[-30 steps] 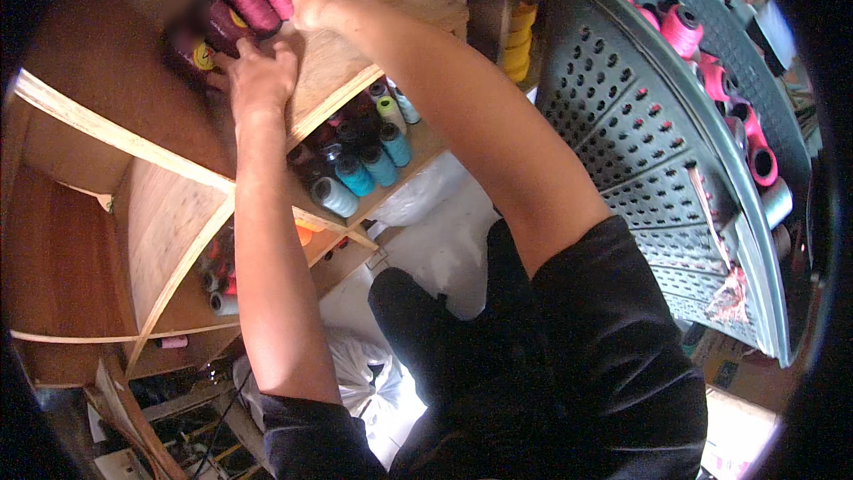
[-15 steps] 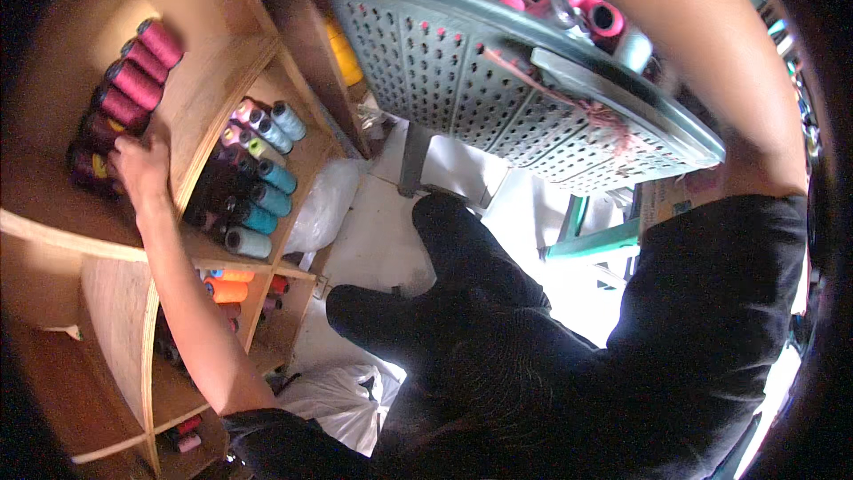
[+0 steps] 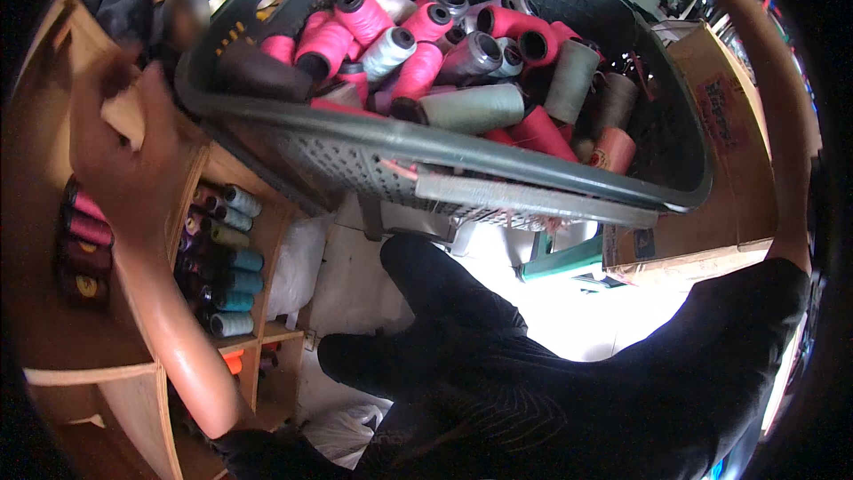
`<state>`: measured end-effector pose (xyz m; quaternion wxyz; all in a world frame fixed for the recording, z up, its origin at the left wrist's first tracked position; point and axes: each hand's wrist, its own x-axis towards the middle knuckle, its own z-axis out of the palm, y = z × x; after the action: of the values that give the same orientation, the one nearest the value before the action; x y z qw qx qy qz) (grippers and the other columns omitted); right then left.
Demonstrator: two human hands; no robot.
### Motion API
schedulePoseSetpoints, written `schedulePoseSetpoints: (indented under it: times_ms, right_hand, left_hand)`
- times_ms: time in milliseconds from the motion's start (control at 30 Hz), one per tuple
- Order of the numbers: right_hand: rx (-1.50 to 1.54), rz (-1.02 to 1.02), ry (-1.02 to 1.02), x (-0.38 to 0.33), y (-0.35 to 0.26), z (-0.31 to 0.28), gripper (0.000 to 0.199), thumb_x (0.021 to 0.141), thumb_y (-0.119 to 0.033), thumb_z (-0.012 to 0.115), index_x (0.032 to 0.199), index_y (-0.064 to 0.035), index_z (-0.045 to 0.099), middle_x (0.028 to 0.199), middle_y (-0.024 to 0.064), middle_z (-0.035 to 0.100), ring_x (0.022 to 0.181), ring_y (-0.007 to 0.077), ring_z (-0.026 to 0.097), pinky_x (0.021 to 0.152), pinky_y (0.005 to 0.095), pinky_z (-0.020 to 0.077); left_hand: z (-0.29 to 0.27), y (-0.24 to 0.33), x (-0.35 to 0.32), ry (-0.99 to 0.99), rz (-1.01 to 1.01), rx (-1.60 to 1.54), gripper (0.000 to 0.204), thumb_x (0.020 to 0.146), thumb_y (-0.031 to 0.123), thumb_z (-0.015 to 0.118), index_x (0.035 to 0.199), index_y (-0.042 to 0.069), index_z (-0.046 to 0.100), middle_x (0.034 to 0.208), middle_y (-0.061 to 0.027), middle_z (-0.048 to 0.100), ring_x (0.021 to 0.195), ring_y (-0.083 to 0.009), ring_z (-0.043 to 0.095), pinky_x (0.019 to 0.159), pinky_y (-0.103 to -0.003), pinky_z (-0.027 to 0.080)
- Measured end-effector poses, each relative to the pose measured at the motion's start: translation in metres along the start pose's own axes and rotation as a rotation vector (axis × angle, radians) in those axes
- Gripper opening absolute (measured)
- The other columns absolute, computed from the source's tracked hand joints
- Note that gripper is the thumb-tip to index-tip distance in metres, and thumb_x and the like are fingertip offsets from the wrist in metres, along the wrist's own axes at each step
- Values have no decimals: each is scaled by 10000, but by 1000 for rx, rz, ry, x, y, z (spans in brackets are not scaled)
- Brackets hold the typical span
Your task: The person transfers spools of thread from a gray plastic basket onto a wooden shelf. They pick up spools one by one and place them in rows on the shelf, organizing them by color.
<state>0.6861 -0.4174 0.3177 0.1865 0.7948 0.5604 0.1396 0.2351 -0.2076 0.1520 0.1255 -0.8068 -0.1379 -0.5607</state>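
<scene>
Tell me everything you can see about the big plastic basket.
The basket is dark grey plastic with perforated walls and a thick rolled rim. It sits high in the view, tilted toward the camera, and is heaped with thread cones, mostly pink, some grey, white and dark. Loose pink threads hang from its front wall. The left hand is raised beside its left edge; whether they touch is unclear.

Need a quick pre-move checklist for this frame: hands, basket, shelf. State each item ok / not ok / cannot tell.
1. Left hand empty, open, raised beside the basket: ok.
2. Right hand visible: not ok; only the right arm curves round the basket's far side.
3. Grey basket supported: cannot tell what bears it.
4. Thread cones inside the rim: ok, piled but none overhanging.
5. Wooden shelf cones lying in rows: ok.
</scene>
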Motion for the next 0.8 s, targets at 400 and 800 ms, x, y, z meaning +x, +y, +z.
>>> schedulePoseSetpoints:
  times_ms: [400,800]
  right_hand:
    - [393,-256,-103,-31,-95,137,814,656,-463,884,1285,-59,561,1210,212,654,1146,483,599,979,512,492]
    - [669,-119,-491,-12,-62,128,744,792,-554,821,1245,12,655,1155,214,720,1087,324,682,994,438,517]
  left_hand:
    - [170,83,155,-1184,138,-151,534,878,346,791,1289,52,622,1119,-152,676,1040,-262,656,918,-359,511]
    - [229,50,78,-1359,424,-249,598,743,368,855,1200,44,647,1199,-223,636,1187,-396,576,1049,-463,439]
